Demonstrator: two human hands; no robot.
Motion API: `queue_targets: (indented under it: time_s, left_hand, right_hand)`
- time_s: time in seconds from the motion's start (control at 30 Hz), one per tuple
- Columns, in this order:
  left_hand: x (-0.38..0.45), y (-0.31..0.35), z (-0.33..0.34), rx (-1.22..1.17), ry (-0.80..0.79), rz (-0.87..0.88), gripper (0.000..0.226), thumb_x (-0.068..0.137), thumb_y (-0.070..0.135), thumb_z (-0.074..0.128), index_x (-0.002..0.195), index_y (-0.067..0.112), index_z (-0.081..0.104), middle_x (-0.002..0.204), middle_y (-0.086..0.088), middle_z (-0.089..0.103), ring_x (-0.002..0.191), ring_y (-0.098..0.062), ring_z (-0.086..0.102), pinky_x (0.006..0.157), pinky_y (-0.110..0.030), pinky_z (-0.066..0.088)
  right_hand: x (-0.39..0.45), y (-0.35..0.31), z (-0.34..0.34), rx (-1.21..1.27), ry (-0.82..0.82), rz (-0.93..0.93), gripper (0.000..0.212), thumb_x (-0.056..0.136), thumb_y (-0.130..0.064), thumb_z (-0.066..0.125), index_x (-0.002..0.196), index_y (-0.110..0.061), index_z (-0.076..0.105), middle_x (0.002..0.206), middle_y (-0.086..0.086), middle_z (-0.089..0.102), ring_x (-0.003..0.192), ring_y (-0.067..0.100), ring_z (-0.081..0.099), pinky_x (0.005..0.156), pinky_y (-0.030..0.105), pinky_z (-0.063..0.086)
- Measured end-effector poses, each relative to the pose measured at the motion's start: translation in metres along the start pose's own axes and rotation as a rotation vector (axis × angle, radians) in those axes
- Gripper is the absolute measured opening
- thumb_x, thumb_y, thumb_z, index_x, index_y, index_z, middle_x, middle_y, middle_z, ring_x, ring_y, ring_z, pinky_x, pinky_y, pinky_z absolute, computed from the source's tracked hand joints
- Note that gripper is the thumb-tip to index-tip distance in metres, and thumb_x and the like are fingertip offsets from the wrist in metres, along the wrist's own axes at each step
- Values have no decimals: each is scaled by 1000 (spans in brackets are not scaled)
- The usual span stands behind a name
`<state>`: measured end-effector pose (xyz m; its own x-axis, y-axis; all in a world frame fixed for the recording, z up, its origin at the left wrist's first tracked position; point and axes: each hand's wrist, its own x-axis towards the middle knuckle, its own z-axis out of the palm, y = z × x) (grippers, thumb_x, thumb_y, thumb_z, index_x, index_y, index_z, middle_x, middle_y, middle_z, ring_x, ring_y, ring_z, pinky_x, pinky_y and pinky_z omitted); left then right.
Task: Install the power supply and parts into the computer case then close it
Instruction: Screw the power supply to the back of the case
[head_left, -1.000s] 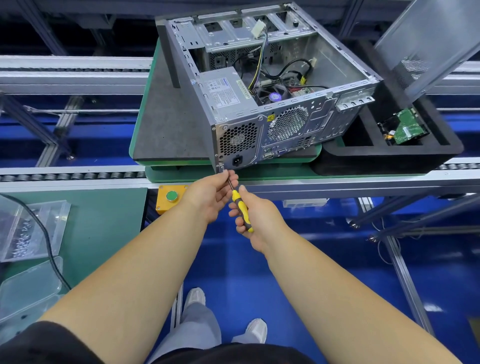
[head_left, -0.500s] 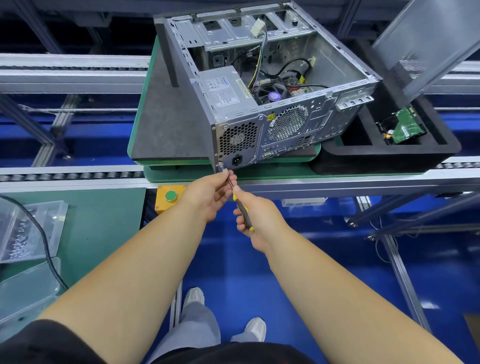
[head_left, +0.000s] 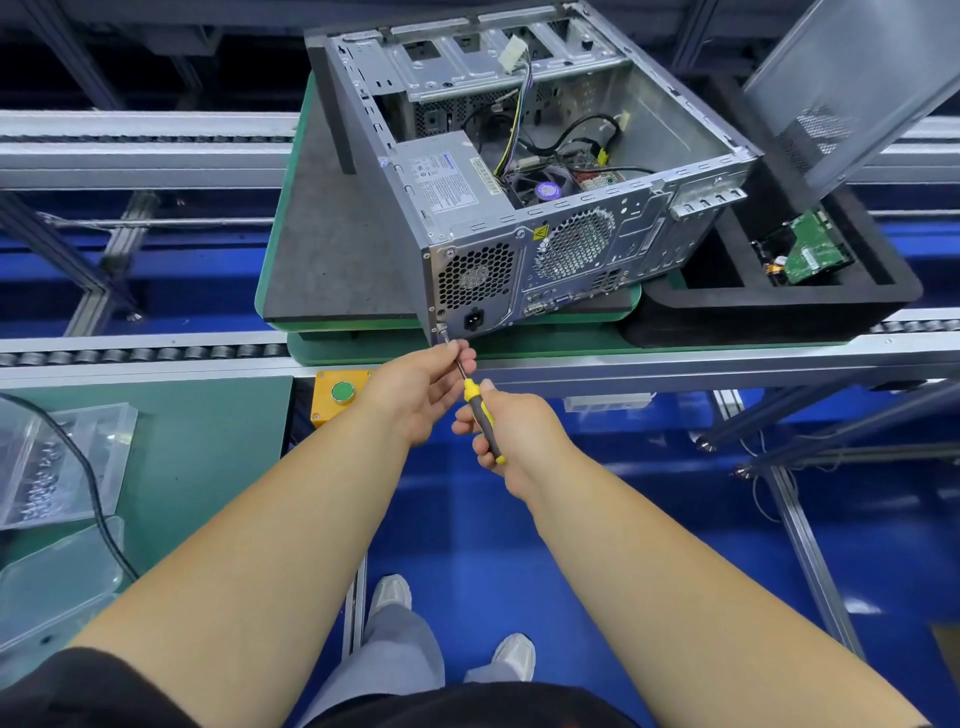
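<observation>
An open metal computer case (head_left: 597, 249) lies on its side on a green pallet (head_left: 332, 249), rear panel facing me. The grey power supply (head_left: 441, 179) sits inside its near left corner, cables and a fan beside it. My right hand (head_left: 511, 431) grips a yellow-and-black screwdriver (head_left: 480, 413) whose tip meets a screw (head_left: 442, 328) at the rear panel's lower left corner. My left hand (head_left: 421, 387) pinches the screwdriver's shaft just below that screw.
A black foam tray (head_left: 779, 312) right of the case holds a green hard drive (head_left: 810, 249). The grey side panel (head_left: 852, 78) leans at upper right. Clear bags of screws (head_left: 47, 462) lie on the green bench at left, near a yellow box with a green button (head_left: 342, 392).
My right hand has turned the screwdriver handle slightly in place. The case and my left hand stay where they were.
</observation>
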<state>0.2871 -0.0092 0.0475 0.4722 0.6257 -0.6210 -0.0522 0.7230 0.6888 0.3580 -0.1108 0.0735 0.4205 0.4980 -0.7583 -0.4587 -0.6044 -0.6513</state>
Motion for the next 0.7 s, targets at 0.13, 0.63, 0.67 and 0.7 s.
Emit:
queue_targets:
  time_s: [0.13, 0.63, 0.67, 0.7]
  left_hand:
    - [4, 1, 2, -1, 41, -5, 7, 92, 14, 63, 91, 9, 68, 72, 1, 74, 64, -4, 69, 53, -16, 53]
    - [11, 3, 9, 64, 139, -74, 19, 82, 25, 75, 71, 12, 67, 54, 6, 64, 39, -3, 51, 41, -14, 43]
    - [12, 4, 9, 65, 138, -76, 20, 82, 25, 76, 71, 12, 66, 53, 6, 64, 39, -2, 51, 41, -15, 43]
    - [12, 4, 8, 64, 133, -77, 20, 82, 25, 76, 71, 12, 66, 54, 6, 64, 40, -2, 51, 43, -15, 44]
  right_hand:
    - [-1, 1, -2, 115, -72, 54, 44, 101, -41, 49, 81, -7, 69, 60, 2, 66, 43, 9, 45, 41, 20, 38]
    - [4, 0, -1, 125, 8, 50, 51, 99, -47, 50, 76, -7, 72, 53, -1, 54, 42, 8, 40, 41, 20, 33]
    - [2, 2, -1, 149, -10, 37, 47, 95, -49, 56, 80, -7, 70, 57, 0, 53, 44, 9, 41, 41, 20, 34]
    - [0, 3, -1, 145, -10, 12, 40, 91, -48, 63, 83, -9, 68, 59, 1, 53, 46, 10, 42, 42, 21, 35]
